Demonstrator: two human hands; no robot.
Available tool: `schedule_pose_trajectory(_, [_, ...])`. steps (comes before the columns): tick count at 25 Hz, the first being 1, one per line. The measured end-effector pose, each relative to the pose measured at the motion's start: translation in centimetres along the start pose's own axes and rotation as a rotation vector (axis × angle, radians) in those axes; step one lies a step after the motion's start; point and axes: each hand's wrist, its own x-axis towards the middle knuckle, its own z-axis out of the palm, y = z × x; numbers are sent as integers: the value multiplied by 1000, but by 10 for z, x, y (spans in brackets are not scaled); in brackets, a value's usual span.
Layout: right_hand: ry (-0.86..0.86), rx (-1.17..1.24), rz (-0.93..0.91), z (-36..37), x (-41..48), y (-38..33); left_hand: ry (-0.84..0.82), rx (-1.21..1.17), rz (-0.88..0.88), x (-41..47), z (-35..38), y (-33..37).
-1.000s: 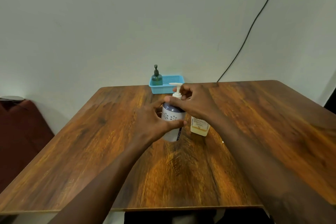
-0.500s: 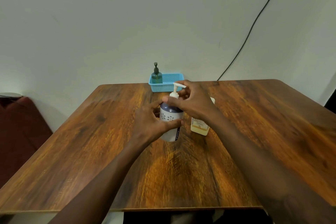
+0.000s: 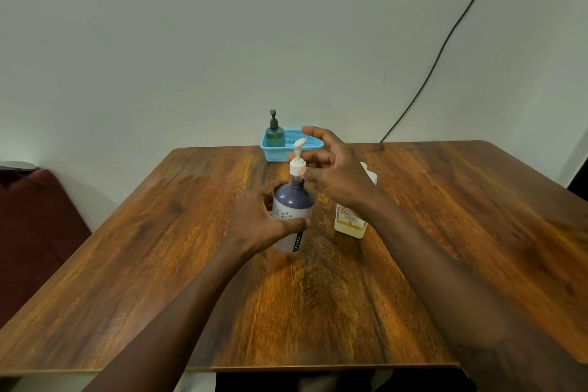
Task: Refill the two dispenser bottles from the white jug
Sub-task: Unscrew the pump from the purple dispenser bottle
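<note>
Two hands work the purple dispenser bottle (image 3: 292,210): the left hand (image 3: 257,223) grips its body, and the right hand (image 3: 337,175) seems to pinch the collar of the white pump (image 3: 298,164), other fingers spread. The white jug (image 3: 348,223) stands just right of that bottle; the green dispenser bottle (image 3: 275,135) sits behind it in a blue basket (image 3: 280,154).

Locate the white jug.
In the head view, the white jug stands on the table just right of the purple pump bottle, partly hidden behind the right hand.

The purple dispenser bottle (image 3: 292,210) reads "JOYO" down its side. Just right of it, the white jug (image 3: 350,226) has a label starting "BIOCHE"; the finer print is unreadable.
</note>
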Motion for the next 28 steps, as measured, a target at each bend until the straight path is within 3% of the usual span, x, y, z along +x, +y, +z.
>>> schedule_pose_trajectory(6, [-25,-348,-71,2,-7,0,11,38,30,-2,1,4])
schedule_pose_trajectory(17, [342,-115,-210,-19,-1,-21,64,61,-98,-4,-9,-23])
schedule_pose_trajectory(23, [510,-74,-216,-15,-5,-8,295,82,-213,-10,-9,-31])
schedule_pose_trajectory(28, [479,-299,-145,1,-12,17,334,68,-176,-13,-8,-33])
